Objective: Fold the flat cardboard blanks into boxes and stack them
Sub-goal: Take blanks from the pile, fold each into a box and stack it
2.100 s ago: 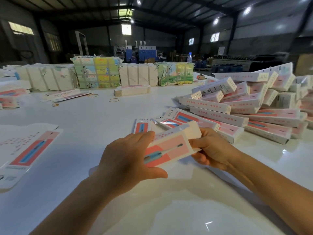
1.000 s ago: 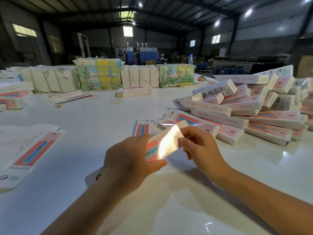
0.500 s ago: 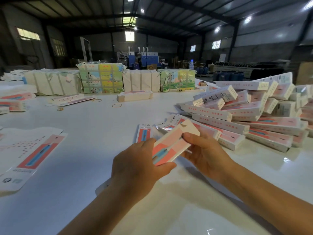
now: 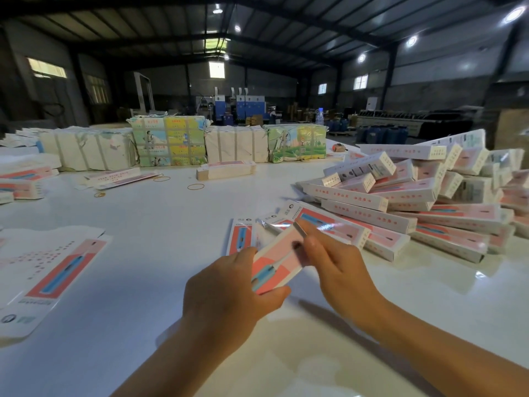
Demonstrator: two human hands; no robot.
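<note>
Above the near middle of the white glossy tabletop [image 4: 160,224], I hold one slim pink-and-white cardboard box with a blue pen printed on it [image 4: 276,263], off the surface. My left hand [image 4: 226,293] grips its near end, thumb curled under and fingers wrapped over the top. My right hand [image 4: 337,266] is at the far end with fingers fairly straight, touching the end flap; motion blur hides whether anything is pinched, so I read it as pressing, not gripping.

Box's long axis runs from near-left to far-right, pointing toward the loose heap of finished pink-and-white boxes [image 4: 423,202] on the far right. Right hand is the nearer one to that heap; the left is the anchor.

Judgement: the far flap is being tucked shut, and the box is nearly formed. Next move likely calls for a short carry rightward, along the box's own axis, onto the heap.

Left of me lies a flat printed cardboard blank [image 4: 54,270], unfolded, well apart from both hands. More flat blanks [image 4: 242,234] sit just beyond the held box.
</note>
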